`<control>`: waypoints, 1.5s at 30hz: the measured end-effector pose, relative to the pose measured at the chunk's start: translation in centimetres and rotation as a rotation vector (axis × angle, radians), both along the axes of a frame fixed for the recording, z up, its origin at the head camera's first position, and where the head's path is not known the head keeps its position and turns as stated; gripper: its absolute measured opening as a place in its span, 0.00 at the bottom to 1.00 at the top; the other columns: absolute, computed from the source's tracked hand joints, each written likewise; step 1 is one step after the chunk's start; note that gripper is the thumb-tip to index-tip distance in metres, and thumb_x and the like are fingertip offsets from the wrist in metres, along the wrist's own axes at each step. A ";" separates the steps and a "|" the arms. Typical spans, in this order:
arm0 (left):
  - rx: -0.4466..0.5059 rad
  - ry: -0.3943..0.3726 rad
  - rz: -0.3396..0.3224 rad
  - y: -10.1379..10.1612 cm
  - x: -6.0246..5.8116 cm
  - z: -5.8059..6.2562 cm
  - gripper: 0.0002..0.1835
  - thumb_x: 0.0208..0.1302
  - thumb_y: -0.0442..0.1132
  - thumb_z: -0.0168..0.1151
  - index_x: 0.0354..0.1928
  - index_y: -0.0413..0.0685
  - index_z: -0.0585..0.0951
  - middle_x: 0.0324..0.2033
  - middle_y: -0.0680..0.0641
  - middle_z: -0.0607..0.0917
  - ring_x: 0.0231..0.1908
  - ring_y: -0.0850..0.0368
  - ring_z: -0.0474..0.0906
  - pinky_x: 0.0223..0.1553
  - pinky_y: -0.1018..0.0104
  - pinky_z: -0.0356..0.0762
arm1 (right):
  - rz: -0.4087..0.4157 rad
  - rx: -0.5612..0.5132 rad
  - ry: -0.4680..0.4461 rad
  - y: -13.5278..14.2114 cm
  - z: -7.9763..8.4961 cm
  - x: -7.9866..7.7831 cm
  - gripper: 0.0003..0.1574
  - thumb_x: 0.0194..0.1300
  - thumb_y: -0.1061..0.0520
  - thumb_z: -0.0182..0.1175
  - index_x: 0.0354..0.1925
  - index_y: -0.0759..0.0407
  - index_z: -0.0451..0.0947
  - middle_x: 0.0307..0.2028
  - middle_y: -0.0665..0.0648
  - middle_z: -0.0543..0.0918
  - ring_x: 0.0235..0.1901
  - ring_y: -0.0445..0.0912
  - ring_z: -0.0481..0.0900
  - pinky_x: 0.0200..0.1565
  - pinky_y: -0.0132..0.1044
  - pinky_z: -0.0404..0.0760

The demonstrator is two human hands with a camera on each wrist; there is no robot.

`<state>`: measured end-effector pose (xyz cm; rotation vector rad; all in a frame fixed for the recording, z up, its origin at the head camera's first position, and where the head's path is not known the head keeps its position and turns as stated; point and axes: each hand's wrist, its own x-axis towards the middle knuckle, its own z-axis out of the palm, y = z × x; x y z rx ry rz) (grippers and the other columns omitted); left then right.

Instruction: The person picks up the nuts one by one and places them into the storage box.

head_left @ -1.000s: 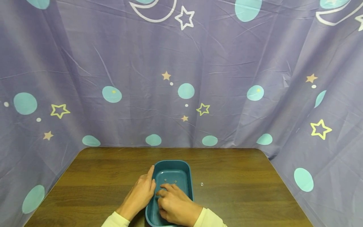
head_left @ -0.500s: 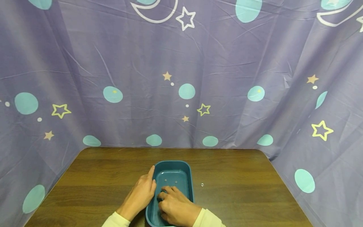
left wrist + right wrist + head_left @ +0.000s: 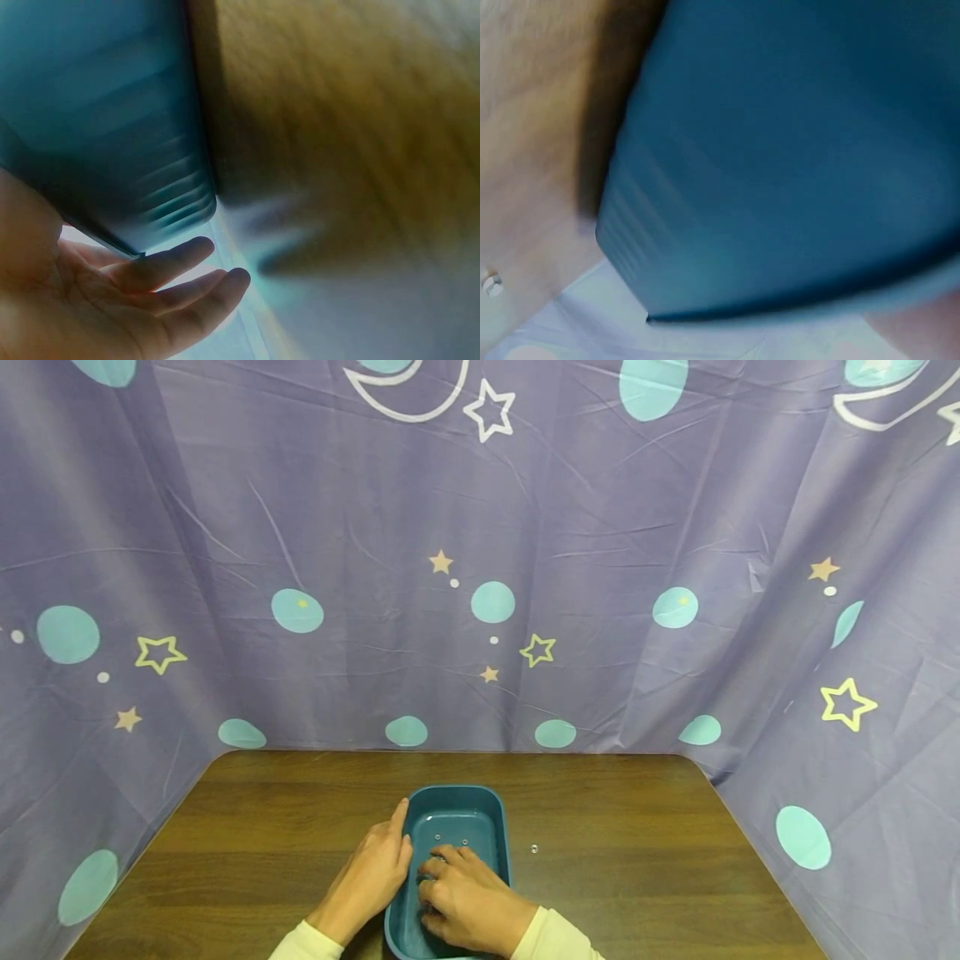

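A deep blue-green tray (image 3: 459, 790) with rounded corners stands lengthwise on the table. My left hand (image 3: 371, 868) rests along its left wall, the index finger stretched toward the far corner and the thumb at the rim. In the left wrist view, fingers (image 3: 180, 315) of that hand spread loosely outside the wall (image 3: 90, 75). Inside the tray, my right hand (image 3: 476, 897) reaches down with bent fingers; its fingertips and whatever they touch are largely hidden. Just beyond it, two small metal nuts, a left one (image 3: 438, 837) and a right one (image 3: 465, 842), lie on the tray floor.
Another small metal nut (image 3: 534, 848) lies on the wooden table (image 3: 615, 827) to the right of the tray. In the right wrist view it is the shiny nut (image 3: 492, 285) at the left edge. A purple curtain (image 3: 600, 677) surrounds the table's back and sides.
My right hand's fingers have shifted slightly inside the tray, flexing a little. The left hand, the tray and the visible nuts stay in place.
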<state>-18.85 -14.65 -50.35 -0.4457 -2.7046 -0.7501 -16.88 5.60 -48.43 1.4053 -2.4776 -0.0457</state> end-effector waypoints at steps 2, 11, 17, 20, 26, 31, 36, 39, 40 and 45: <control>-0.002 0.010 -0.002 0.0 0.0 0.0 0.31 0.77 0.31 0.62 0.77 0.24 0.69 0.54 0.28 0.88 0.56 0.32 0.86 0.59 0.38 0.84 | -0.012 -0.038 -0.001 0.2 0.4 -0.3 0.08 0.69 0.42 0.77 0.42 0.41 0.92 0.59 0.47 0.88 0.66 0.51 0.82 0.65 0.46 0.84; 0.002 0.000 -0.005 0.0 0.0 0.1 0.31 0.77 0.31 0.62 0.77 0.24 0.69 0.57 0.26 0.87 0.59 0.31 0.85 0.61 0.37 0.83 | -0.062 -0.121 -0.019 1.5 2.9 -1.4 0.08 0.70 0.45 0.77 0.45 0.43 0.93 0.62 0.52 0.88 0.69 0.55 0.80 0.69 0.51 0.81; 0.009 0.012 -0.002 0.1 0.0 0.1 0.31 0.77 0.30 0.62 0.77 0.23 0.69 0.56 0.25 0.87 0.58 0.30 0.86 0.61 0.37 0.83 | -0.090 -0.169 -0.037 2.5 3.8 -1.8 0.07 0.71 0.47 0.77 0.44 0.46 0.94 0.61 0.53 0.89 0.69 0.56 0.80 0.69 0.52 0.81; 0.011 0.027 -0.003 0.1 0.0 0.1 0.31 0.76 0.29 0.63 0.76 0.23 0.69 0.55 0.25 0.87 0.57 0.30 0.86 0.61 0.37 0.84 | -0.125 -0.181 -0.070 3.2 4.0 -2.0 0.08 0.71 0.48 0.77 0.45 0.46 0.94 0.62 0.54 0.88 0.71 0.57 0.79 0.69 0.56 0.81; 0.014 0.061 0.001 0.2 0.1 0.0 0.31 0.74 0.28 0.63 0.75 0.23 0.70 0.54 0.26 0.88 0.56 0.31 0.87 0.61 0.38 0.84 | -0.155 -0.231 -0.088 5.0 3.9 -2.6 0.07 0.69 0.49 0.78 0.43 0.48 0.93 0.61 0.56 0.89 0.70 0.60 0.80 0.68 0.57 0.82; 0.019 0.015 0.007 0.2 0.1 -0.1 0.31 0.76 0.29 0.62 0.77 0.23 0.69 0.58 0.25 0.86 0.60 0.30 0.85 0.64 0.37 0.82 | -0.163 -0.289 -0.093 6.7 4.0 -3.0 0.07 0.67 0.51 0.79 0.41 0.50 0.92 0.59 0.57 0.89 0.68 0.61 0.80 0.65 0.58 0.83; 0.025 -0.020 0.004 0.2 0.2 0.0 0.32 0.77 0.30 0.61 0.78 0.24 0.68 0.60 0.24 0.85 0.62 0.30 0.84 0.65 0.37 0.81 | -0.193 -0.330 -0.096 8.3 4.0 -3.3 0.08 0.65 0.53 0.80 0.40 0.51 0.91 0.58 0.59 0.90 0.68 0.61 0.80 0.65 0.58 0.82; 0.022 -0.020 0.005 0.3 0.2 0.1 0.32 0.78 0.30 0.61 0.78 0.24 0.68 0.59 0.25 0.86 0.61 0.31 0.85 0.64 0.37 0.82 | -0.200 -0.350 -0.086 9.3 3.9 -3.5 0.08 0.64 0.54 0.81 0.39 0.52 0.91 0.57 0.59 0.90 0.67 0.61 0.81 0.64 0.58 0.82; 0.022 -0.019 0.004 0.3 0.2 0.1 0.31 0.78 0.30 0.61 0.78 0.24 0.68 0.59 0.25 0.86 0.60 0.31 0.85 0.64 0.37 0.82 | -0.199 -0.357 -0.082 9.6 3.8 -3.6 0.08 0.64 0.54 0.81 0.39 0.52 0.90 0.57 0.60 0.90 0.67 0.61 0.81 0.64 0.59 0.82; 0.023 -0.023 0.005 0.3 0.2 0.2 0.31 0.78 0.30 0.60 0.78 0.24 0.67 0.59 0.25 0.85 0.61 0.31 0.85 0.64 0.37 0.82 | -0.218 -0.355 -0.059 10.9 3.5 -3.7 0.08 0.64 0.54 0.80 0.39 0.51 0.89 0.57 0.59 0.90 0.66 0.61 0.82 0.62 0.59 0.83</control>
